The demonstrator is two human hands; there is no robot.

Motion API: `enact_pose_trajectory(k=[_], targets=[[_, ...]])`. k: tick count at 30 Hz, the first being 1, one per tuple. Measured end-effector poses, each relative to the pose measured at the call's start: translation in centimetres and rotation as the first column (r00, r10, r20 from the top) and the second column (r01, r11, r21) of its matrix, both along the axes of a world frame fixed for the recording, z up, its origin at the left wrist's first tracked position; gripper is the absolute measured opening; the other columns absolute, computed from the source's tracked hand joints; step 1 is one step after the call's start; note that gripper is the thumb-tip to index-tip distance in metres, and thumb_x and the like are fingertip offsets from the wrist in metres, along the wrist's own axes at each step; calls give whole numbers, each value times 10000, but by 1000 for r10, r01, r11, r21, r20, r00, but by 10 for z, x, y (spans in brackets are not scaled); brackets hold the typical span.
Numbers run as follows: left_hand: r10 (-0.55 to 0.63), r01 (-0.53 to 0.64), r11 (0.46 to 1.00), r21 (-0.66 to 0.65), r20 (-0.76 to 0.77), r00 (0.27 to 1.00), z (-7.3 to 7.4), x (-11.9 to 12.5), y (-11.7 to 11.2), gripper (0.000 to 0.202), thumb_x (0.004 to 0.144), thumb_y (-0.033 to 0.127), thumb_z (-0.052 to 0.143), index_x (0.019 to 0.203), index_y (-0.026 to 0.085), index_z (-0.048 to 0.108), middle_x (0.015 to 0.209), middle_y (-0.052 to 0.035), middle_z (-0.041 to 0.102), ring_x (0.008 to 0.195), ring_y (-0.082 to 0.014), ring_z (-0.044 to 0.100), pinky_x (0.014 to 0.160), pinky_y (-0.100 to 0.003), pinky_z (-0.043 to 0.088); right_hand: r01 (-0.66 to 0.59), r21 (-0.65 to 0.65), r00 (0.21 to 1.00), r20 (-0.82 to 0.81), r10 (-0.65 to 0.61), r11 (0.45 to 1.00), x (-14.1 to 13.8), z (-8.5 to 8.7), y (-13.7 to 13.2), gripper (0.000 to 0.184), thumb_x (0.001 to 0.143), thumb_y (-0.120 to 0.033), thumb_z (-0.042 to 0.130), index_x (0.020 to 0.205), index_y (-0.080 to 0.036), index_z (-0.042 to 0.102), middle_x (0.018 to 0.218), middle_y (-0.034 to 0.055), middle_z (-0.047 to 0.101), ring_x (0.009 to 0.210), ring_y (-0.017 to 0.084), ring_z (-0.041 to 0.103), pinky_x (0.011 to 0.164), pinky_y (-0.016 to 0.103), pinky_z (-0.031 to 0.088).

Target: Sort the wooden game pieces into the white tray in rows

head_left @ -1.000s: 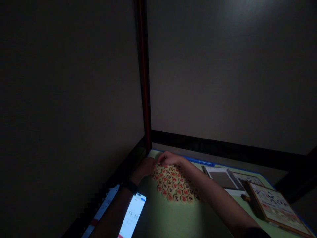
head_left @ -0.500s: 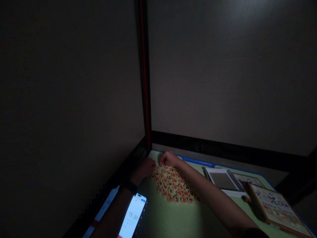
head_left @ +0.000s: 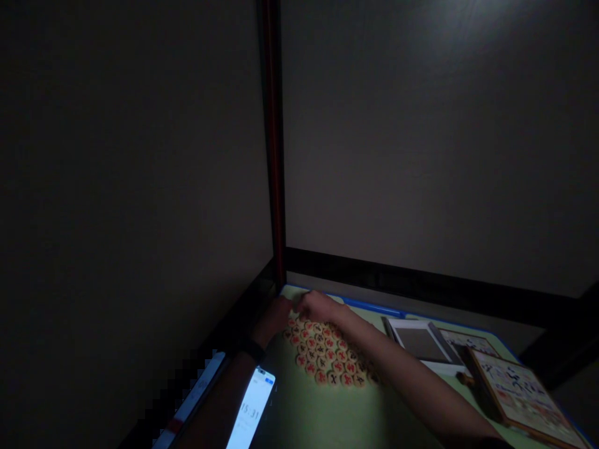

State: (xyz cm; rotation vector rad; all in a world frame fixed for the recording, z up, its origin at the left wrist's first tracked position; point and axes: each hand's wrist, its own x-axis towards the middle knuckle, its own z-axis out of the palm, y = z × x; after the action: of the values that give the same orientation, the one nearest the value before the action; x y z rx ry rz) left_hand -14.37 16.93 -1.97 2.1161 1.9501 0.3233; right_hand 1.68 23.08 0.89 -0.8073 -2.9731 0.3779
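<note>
Round wooden Chinese chess pieces [head_left: 322, 353] with red and black characters lie flat, packed side by side on a pale green table top [head_left: 322, 418]. My left hand [head_left: 279, 314], a dark band on its wrist, is at the far left corner of the cluster with its fingers curled in. Close beside it, my right hand [head_left: 316, 305] reaches over the far edge of the pieces, fingers bent and closed down. The fingertips of both hands nearly meet. Whatever they hold is hidden in the dim light. My right forearm covers some pieces on the right side.
A lit phone [head_left: 251, 408] showing 15:31 lies by my left forearm. On the right are an open shallow box [head_left: 423, 343] and a wood-framed printed box [head_left: 524, 393]. A blue bar [head_left: 374, 306] runs along the back edge, close to the walls.
My right hand has shifted slightly left and down, toward my left hand. The gap between the two hands has narrowed. The pieces look much the same.
</note>
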Motion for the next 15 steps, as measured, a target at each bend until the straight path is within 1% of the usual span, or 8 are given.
enact_pose_trajectory(k=[2, 4, 7, 9, 10, 12, 15], targets=[[18, -18, 1000, 5, 9, 1000, 1, 1, 0, 270, 829, 39, 477, 909, 118, 722, 1010, -145, 725, 975, -226, 655, 880, -305, 484, -35, 5, 999, 32, 35, 999, -6, 1, -8, 329, 725, -84, 690, 987, -248, 802, 1003, 37, 792, 962, 228, 715, 794, 252, 493], [29, -29, 999, 13, 24, 999, 2, 1, -1, 273, 839, 48, 473, 914, 116, 727, 1018, -143, 731, 965, -221, 661, 864, -300, 491, -44, 9, 998, 53, 44, 999, -11, 1, -14, 327, 722, -59, 648, 951, -229, 807, 982, 61, 791, 948, 244, 714, 782, 267, 495], [34, -36, 999, 23, 50, 998, 5, 2, -2, 294, 839, 40, 460, 932, 111, 729, 1035, -141, 736, 966, -218, 666, 859, -298, 496, -21, 5, 999, 51, 20, 1000, -14, 1, -18, 331, 723, -44, 601, 956, -166, 802, 984, 128, 780, 941, 282, 712, 762, 296, 501], [18, -20, 999, 25, 71, 997, 7, 3, -3, 293, 839, 48, 463, 934, 116, 731, 1028, -130, 742, 958, -215, 671, 849, -289, 500, 6, -18, 1000, 27, -5, 1000, -12, 4, -16, 366, 707, -33, 591, 993, -144, 791, 991, 145, 774, 936, 291, 710, 755, 301, 503], [-3, 1, 1000, 27, 94, 996, 8, 4, -3, 286, 840, 61, 470, 937, 125, 732, 1015, -117, 747, 947, -211, 672, 845, -283, 502, 20, -38, 1000, 8, -19, 999, -9, 6, -13, 399, 692, -22, 586, 1015, -147, 784, 992, 137, 774, 936, 285, 710, 755, 296, 503], [-47, 44, 999, 22, 165, 985, 9, 6, -3, 267, 836, 90, 492, 941, 145, 731, 986, -87, 753, 921, -201, 671, 843, -275, 505, 46, -95, 998, -38, -49, 994, -1, 10, -5, 458, 660, -5, 583, 1040, -175, 772, 970, 94, 777, 918, 253, 710, 752, 270, 501], [-43, 43, 999, 4, 248, 968, 7, 8, -2, 293, 826, 92, 481, 984, 137, 724, 950, -81, 749, 899, -197, 666, 841, -281, 509, 87, -216, 987, -113, -114, 973, 12, 14, 10, 448, 651, -10, 579, 1023, -181, 761, 883, 38, 773, 825, 201, 711, 692, 231, 505]])
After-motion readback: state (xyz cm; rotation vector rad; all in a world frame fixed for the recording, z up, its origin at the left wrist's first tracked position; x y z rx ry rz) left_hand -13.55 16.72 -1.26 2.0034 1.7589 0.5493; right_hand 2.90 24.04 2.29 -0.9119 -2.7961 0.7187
